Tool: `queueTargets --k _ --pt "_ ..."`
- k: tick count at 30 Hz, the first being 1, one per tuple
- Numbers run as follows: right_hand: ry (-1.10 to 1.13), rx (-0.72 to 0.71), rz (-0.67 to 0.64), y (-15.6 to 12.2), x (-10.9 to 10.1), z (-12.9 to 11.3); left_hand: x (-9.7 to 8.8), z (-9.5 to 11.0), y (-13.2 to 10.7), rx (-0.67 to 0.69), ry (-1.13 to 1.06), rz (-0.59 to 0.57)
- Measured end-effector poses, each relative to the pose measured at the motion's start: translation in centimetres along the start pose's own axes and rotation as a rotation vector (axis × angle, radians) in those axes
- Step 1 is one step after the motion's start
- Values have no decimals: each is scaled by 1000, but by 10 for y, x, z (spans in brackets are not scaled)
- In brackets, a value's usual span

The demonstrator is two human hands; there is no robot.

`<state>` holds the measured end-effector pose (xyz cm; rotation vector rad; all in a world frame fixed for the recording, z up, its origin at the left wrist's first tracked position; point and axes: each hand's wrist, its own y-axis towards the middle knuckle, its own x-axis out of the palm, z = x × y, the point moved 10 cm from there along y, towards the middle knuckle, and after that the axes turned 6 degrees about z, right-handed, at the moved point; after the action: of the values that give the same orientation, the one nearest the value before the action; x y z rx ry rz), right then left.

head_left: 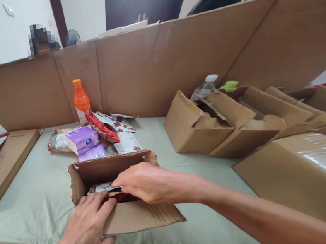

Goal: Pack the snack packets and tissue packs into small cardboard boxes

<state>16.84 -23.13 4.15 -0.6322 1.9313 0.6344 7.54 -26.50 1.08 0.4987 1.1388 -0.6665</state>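
Observation:
A small open cardboard box (113, 168) sits on the pale green cloth (37, 198) in front of me. My left hand (86, 232) rests on its near flap, fingers curled over the edge into the box. My right hand (147, 183) reaches in from the right, fingers bent down onto a red and white packet (105, 187) that lies inside. Most of that packet is hidden by both hands.
Behind the box lie purple tissue packs (83, 139), snack packets (110, 129) and an orange drink bottle (81, 100). Several open cardboard boxes (214, 125) and a taped box (314, 175) crowd the right. A tall cardboard wall (171, 61) stands behind; a person's head shows above it.

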Motion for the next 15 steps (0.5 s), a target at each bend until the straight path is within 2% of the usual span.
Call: queueTargets --k 2,4,6,7,8,10,12,15 --pt "140 4 350 -20 -48 4 2 -2 1 -24 2 -20" --pt "231 74 706 -49 -92 23 4 -4 2 -43 4 -38" --pt "282 195 969 -75 -116 57 7 -5 2 -57 3 -51" --pt "306 259 1049 -82 -119 77 8 -6 1 -64 4 -49" --pt "332 319 1085 -85 -116 101 8 -7 0 -73 5 -46" --pt "374 450 1036 -77 -92 153 10 -9 -2 -91 6 -43" --pt "371 603 904 -64 -53 205 11 -10 -4 -110 3 -49" --pt "340 683 822 -48 0 253 14 -10 -7 -129 3 -74"
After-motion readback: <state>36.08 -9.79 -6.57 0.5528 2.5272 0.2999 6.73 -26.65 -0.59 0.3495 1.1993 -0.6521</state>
